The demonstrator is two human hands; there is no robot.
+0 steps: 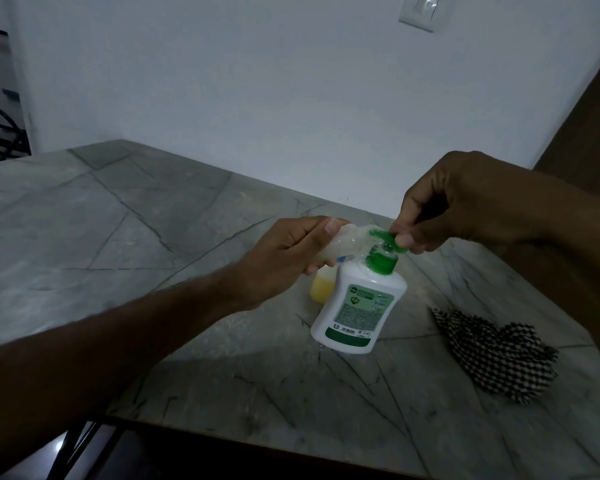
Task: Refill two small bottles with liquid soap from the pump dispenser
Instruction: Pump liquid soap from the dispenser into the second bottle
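The left hand (284,258) grips a clear bottle (329,245) tilted, mouth at the spout, while the right hand (465,202), at 3 o'clock, pinches the pump (387,242) to dispense.

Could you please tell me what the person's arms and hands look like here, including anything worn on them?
Both forearms are bare, with no sleeves in view. The left hand and right hand wear no gloves, rings, watch or bracelet that I can see. Fingernails look short and unpainted.
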